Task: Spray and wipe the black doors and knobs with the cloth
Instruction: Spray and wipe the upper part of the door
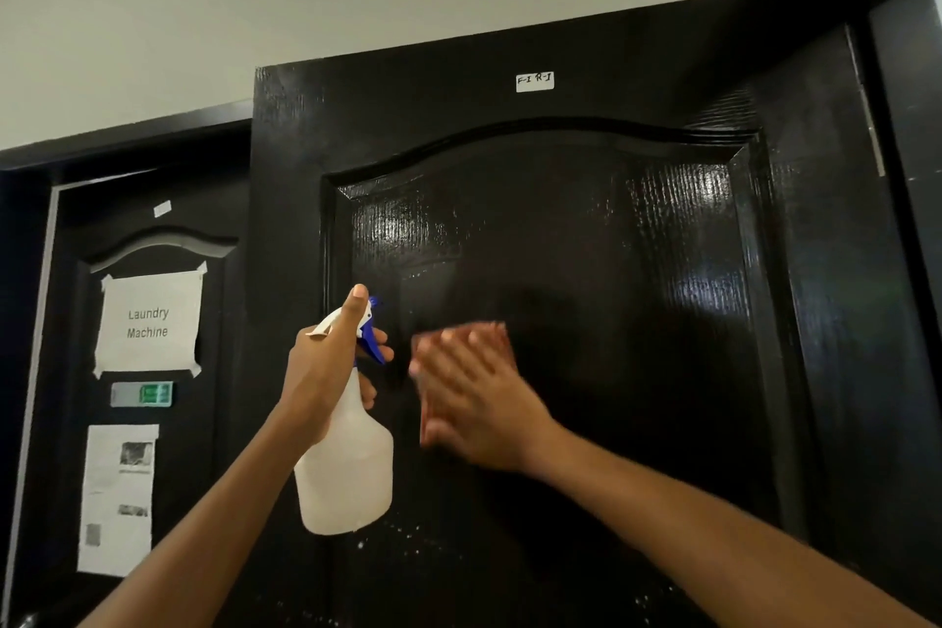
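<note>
Reddish cloth (461, 337), blurred, lies flat under the open right hand (476, 393) against the black door (637, 321).

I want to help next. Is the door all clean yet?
Not yet. The door shines up top; white specks remain low down. The right hand presses the cloth flat on its middle, and the left hand holds the spray bottle. No knob shows.
</note>
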